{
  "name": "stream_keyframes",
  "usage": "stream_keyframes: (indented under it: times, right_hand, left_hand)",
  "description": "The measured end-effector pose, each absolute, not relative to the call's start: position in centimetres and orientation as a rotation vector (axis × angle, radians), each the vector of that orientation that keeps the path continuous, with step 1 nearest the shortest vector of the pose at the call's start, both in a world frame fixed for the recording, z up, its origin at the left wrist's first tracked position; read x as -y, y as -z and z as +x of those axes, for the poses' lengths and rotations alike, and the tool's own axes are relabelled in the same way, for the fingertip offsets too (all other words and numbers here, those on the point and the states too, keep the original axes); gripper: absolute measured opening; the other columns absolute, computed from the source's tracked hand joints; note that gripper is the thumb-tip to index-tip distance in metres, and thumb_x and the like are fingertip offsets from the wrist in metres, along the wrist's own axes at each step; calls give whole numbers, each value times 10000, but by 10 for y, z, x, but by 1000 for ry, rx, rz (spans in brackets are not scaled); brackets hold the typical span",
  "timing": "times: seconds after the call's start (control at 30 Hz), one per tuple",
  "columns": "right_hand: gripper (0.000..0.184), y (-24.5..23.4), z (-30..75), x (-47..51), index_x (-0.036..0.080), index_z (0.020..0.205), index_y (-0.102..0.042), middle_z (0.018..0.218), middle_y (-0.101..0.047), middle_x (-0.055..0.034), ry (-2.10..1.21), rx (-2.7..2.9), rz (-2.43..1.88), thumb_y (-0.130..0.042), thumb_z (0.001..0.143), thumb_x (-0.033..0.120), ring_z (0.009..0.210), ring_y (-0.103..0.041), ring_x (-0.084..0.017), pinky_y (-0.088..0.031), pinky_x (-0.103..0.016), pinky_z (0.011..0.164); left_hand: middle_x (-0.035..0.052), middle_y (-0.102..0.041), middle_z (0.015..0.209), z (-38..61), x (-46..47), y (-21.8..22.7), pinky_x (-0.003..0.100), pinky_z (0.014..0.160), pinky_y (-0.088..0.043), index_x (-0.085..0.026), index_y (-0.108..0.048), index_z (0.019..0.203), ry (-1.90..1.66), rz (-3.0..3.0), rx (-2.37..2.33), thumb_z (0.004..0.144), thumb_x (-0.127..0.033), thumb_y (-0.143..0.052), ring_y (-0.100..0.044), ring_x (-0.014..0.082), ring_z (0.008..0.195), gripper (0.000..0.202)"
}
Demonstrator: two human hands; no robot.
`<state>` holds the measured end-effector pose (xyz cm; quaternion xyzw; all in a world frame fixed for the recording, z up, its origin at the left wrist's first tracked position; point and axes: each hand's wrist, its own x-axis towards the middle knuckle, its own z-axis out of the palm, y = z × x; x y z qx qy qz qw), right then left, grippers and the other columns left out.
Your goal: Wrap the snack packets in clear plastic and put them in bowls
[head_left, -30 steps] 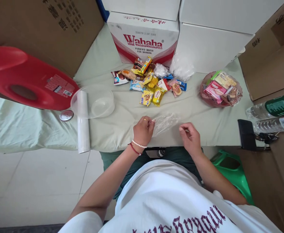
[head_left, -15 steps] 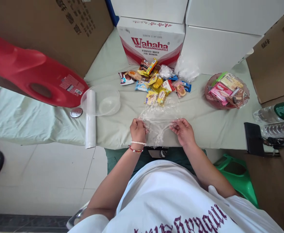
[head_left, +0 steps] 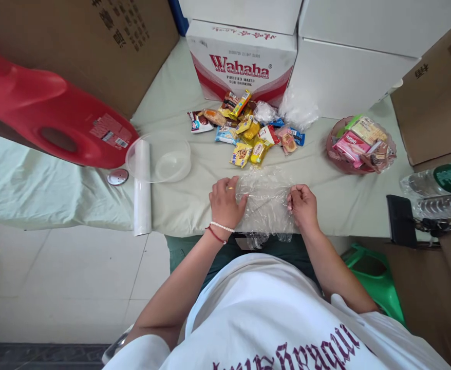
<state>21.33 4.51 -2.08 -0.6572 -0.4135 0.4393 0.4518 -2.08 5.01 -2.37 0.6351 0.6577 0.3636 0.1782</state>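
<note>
A crinkled sheet of clear plastic film (head_left: pixel 266 205) lies at the front of the table, its near edge hanging over. My right hand (head_left: pixel 303 205) pinches the film's right edge between closed fingers. At the left edge of the film is my left hand (head_left: pixel 225 199), thumb and fingers apart, palm down. Its fingertips are beside or touching the film; which of the two, I cannot tell. Just beyond the film lies a heap of wrapped snacks (head_left: pixel 250 128), with yellow, blue and red packets.
On the left stand a clear plastic bowl (head_left: pixel 177 156), a white roll (head_left: pixel 142 205), a round lid (head_left: pixel 117 177) and a red jug (head_left: pixel 59 115). To the right are a pink bowl (head_left: pixel 335 154) of snacks, plastic bottles (head_left: pixel 445 205) and a black phone (head_left: pixel 401 221). Boxes (head_left: pixel 244 64) line the back.
The film has spread wider toward the right. My left hand has loosened from its pinch and opened out; my right hand has shifted slightly right, still pinching the film.
</note>
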Motion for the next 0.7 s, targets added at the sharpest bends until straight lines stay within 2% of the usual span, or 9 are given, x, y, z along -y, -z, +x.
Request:
stream_keyframes:
  times: [0.07,0.1,0.17,0.27,0.33,0.43,0.5,0.6,0.7]
  right_hand:
    - [317,24,217,-42,264,930,-491,659,-556,57,-1013,1084,-1635,-526,944,578,467,-474,-136,-377,-278,467]
    - [314,26,219,-41,259,942,-510,657,-557,57,-957,1123,-1650,-521,956,573,475,-484,-139,-396,-281,493]
    - [307,30,227,-37,248,970,-551,656,-560,54,-822,1224,-1696,-510,978,553,509,-506,-150,-424,-287,554]
    - [302,38,237,-33,234,1009,-596,665,-569,41,-639,1371,-1768,-487,1001,516,586,-536,-172,-432,-295,633]
    - [313,42,239,-32,225,1028,-610,677,-583,30,-581,1411,-1801,-465,1013,502,614,-547,-182,-428,-297,655]
    - [327,43,232,-34,215,1049,-615,703,-614,10,-554,1425,-1827,-441,1021,491,629,-563,-190,-426,-297,665]
    - [336,42,224,-36,209,1053,-619,717,-630,-1,-544,1451,-1826,-433,1022,488,642,-575,-194,-426,-297,674]
    - [375,38,212,-41,202,1060,-628,712,-635,-5,-542,1507,-1820,-406,1028,502,638,-573,-193,-426,-293,674]
    - [422,36,219,-49,193,1083,-648,715,-647,-13,-514,1585,-1829,-386,1033,519,625,-561,-191,-421,-293,669]
  left_hand:
    - [83,-639,909,-24,-61,28,393,871,-447,-221,-673,947,-960,1667,-1865,860,-297,-671,-605,286,978,115]
    - [48,-612,797,-28,-67,32,358,805,-439,-223,-648,873,-982,1534,-1870,889,-295,-642,-602,248,860,74]
    - [-10,-554,668,-39,-82,39,308,693,-403,-220,-593,824,-1086,1228,-1861,937,-321,-597,-546,174,669,152]
    - [-49,-527,646,-61,-98,42,283,617,-358,-212,-532,870,-1213,946,-1833,991,-384,-521,-484,109,557,211]
    - [-36,-551,724,-72,-98,34,300,644,-373,-213,-511,913,-1268,892,-1883,989,-394,-529,-525,112,632,197]
    - [35,-605,1013,-69,-75,9,368,789,-434,-224,-540,1007,-1471,956,-2037,912,-370,-669,-579,188,932,217]
    - [105,-603,1168,-50,-50,-7,423,876,-469,-212,-570,1090,-1627,1320,-2138,946,-338,-607,-590,240,1035,195]
    - [159,-656,1246,-15,-18,-8,503,1098,-416,-175,-620,1199,-1311,1964,-1966,1009,-364,-502,-587,292,1242,293]
    - [212,-497,1568,0,-10,15,640,1239,-195,-150,-519,1469,-719,2241,-1956,1031,-425,-453,-394,365,1504,522]
